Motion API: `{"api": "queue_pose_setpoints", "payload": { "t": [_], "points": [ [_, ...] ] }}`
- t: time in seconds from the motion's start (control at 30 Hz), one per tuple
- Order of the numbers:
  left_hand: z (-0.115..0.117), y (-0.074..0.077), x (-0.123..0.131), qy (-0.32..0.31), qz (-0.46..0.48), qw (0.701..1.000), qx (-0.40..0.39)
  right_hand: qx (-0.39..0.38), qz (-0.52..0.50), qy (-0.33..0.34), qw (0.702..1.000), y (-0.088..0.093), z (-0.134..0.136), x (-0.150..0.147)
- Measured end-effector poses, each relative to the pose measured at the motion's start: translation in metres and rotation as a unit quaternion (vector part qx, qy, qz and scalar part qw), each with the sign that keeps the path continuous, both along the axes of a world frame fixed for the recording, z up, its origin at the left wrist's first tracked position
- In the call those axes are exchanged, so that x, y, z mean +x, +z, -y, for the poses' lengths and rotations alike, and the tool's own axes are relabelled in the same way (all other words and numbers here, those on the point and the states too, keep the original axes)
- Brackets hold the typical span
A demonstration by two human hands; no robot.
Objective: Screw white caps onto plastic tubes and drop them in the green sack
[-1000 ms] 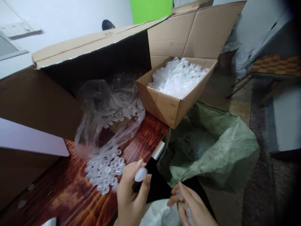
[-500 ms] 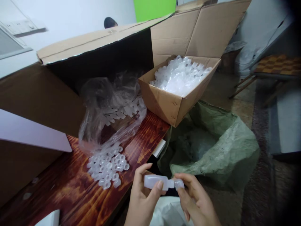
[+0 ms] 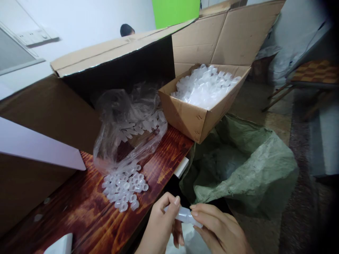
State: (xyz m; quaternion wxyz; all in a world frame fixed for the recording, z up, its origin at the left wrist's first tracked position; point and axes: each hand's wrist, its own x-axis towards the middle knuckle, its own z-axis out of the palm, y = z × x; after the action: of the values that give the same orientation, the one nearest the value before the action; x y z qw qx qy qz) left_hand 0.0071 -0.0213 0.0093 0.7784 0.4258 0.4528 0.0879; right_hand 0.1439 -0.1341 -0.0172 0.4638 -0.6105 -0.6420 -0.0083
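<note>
Bottle (image 3: 182, 214), left hand (image 3: 164, 216) and right hand (image 3: 222, 225) pinching it, caps (image 3: 125, 187) on table (image 3: 161, 155), carton (image 3: 182, 114) partly hiding green sack (image 3: 261, 173)

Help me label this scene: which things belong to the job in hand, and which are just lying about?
Likely the job:
bottle and cap, between left hand and right hand
loose caps on the table
clear bag and open carton, both holding whitish pieces
green sack, perhaps

Apparently just about:
patterned seat
wall sockets
</note>
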Motion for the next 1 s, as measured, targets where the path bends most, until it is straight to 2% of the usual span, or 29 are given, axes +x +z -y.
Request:
{"api": "queue_pose_setpoints", "payload": {
  "t": [0.17,0.3,0.4,0.5,0.57,0.63,0.73,0.87,1.0],
  "points": [
    [-0.003,-0.016,-0.006,-0.067,0.009,0.991,-0.119,-0.011,0.094,0.025,0.995,-0.006,0.012,0.004],
    [-0.003,-0.025,-0.009,-0.115,-0.039,0.983,-0.139,-0.01,0.129,0.04,0.991,-0.004,0.016,0.008],
    [0.001,-0.026,-0.007,-0.098,-0.039,0.988,-0.114,-0.045,0.088,0.025,0.995,-0.003,0.015,0.006],
    [0.007,-0.024,-0.003,-0.064,-0.025,0.997,-0.04,-0.096,0.024,-0.008,0.995,-0.006,0.015,0.002],
    [0.008,-0.022,-0.001,-0.047,-0.018,0.999,0.003,-0.107,0.015,-0.036,0.993,-0.009,0.017,-0.001],
    [0.008,-0.021,0.001,-0.042,-0.013,0.999,0.011,-0.093,0.022,-0.049,0.994,-0.013,0.018,-0.003],
    [0.005,-0.026,0.002,-0.06,-0.022,0.997,-0.054,-0.065,0.053,-0.016,0.996,-0.014,0.018,-0.003],
    [0.003,-0.042,0.002,-0.068,-0.055,0.985,-0.147,-0.043,0.147,0.052,0.987,-0.006,0.015,0.005],
    [0.005,-0.058,0.001,-0.109,-0.102,0.977,-0.156,-0.046,0.195,0.088,0.976,0.008,0.014,0.016]
  ]
}}
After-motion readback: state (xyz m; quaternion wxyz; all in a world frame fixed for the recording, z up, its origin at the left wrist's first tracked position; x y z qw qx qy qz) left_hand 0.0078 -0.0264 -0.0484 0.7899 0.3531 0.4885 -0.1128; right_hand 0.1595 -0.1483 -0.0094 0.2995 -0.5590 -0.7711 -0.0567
